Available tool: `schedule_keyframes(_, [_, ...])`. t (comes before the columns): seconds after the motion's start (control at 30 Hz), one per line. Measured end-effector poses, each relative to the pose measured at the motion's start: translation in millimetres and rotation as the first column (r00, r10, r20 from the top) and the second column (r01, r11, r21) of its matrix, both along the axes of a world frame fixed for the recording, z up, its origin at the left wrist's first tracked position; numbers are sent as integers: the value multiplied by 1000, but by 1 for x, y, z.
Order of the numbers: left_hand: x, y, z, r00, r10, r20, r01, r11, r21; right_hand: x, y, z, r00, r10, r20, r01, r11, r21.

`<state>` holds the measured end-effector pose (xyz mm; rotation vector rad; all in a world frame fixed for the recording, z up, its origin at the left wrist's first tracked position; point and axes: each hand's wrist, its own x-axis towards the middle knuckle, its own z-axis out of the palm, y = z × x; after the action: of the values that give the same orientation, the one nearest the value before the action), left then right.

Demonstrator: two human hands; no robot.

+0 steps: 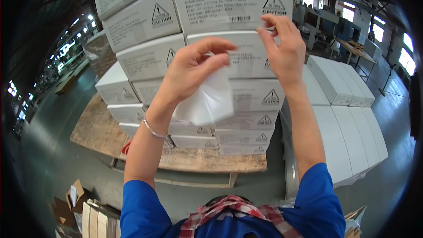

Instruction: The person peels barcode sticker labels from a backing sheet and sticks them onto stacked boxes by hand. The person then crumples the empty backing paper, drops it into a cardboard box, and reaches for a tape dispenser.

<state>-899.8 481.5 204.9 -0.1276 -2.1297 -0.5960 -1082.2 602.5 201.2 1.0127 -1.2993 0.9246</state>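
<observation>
Both hands are raised in front of stacked white printed boxes (238, 5). My left hand (194, 66) is closed, thumb and fingers curled together. A translucent white sheet or bag (207, 101) hangs just below it and looks held in its fingers. To the right, my right hand (284, 46) has its thumb and fingers brought near each other at a box's lower edge. Whether something thin is between its fingertips cannot be made out. The two hands are apart.
The boxes stand on a worn wooden bench (211, 164). More white boxes (348, 128) are stacked at the right. At the lower left are an open cardboard box (61, 211) and wooden planks (94, 222). A table (354, 49) stands at the back right.
</observation>
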Motion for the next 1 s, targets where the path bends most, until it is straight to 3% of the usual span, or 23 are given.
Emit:
schedule_keyframes(0.03, [8,10,-8,963,-262,55,247,950,193,20,9,-11,903,392,179,-416,901,127])
schedule_keyframes(0.07, [14,16,-15,860,-509,50,452,802,390,40,19,-25,628,673,391,-765,626,150])
schedule_keyframes(0.13, [25,18,-28,844,-532,69,449,772,449,71,41,-53,161,614,773,-967,256,-2])
schedule_keyframes(0.17, [32,17,-32,827,-557,80,460,751,474,74,46,-68,145,602,785,-967,254,-17])
schedule_keyframes(0.23, [43,15,-36,807,-583,94,462,723,514,73,54,-96,-20,183,983,-998,60,-32])
schedule_keyframes(0.33, [53,9,-37,824,-262,503,186,963,196,83,63,-110,54,185,981,-993,111,34])
schedule_keyframes(0.4, [53,16,-47,763,-280,582,154,954,257,89,66,-116,91,180,979,-989,133,67])
schedule_keyframes(0.47, [54,23,-55,637,-310,706,79,937,340,96,65,-119,188,291,938,-969,212,128])
schedule_keyframes(0.5, [54,22,-59,636,-312,706,75,935,345,98,64,-120,240,343,908,-955,254,156])
schedule_keyframes(0.53, [54,19,-65,607,-412,680,66,878,474,98,63,-120,237,339,911,-956,250,156])
schedule_keyframes(0.6, [54,14,-78,554,-595,582,34,715,698,98,61,-121,302,520,799,-943,283,173])
schedule_keyframes(0.63, [54,14,-85,556,-595,581,30,713,701,98,60,-121,331,602,727,-937,300,178])
schedule_keyframes(0.73, [56,21,-107,551,-806,218,-47,231,972,98,62,-119,392,599,698,-919,286,271])
schedule_keyframes(1.0, [62,31,-138,544,-839,-11,-20,-26,999,101,65,-125,457,619,639,-889,302,343])
